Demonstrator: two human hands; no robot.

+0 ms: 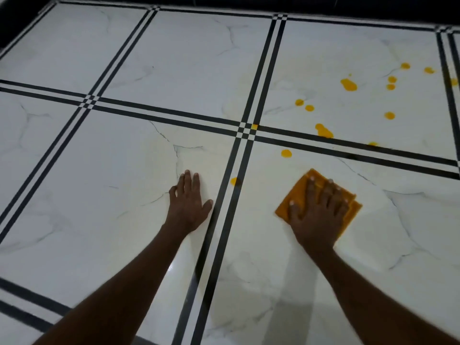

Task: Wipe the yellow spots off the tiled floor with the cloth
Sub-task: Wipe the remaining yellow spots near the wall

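A folded orange cloth (298, 192) lies flat on the white marble-look tiled floor (124, 195). My right hand (318, 212) presses down on it with fingers spread. My left hand (189, 200) rests flat on the bare tile to the left, fingers apart, holding nothing. Several yellow spots dot the floor: one (234, 181) on the black grout line between my hands, one (286, 153) just beyond the cloth, a larger blot (323, 131) further out, and a big one (349, 84) among a scatter at the far right.
Black double lines (229, 195) divide the large tiles into a grid. A dark wall base (224, 2) runs along the far edge of the floor. Pale smears show on the tiles around the central crossing (246, 130).
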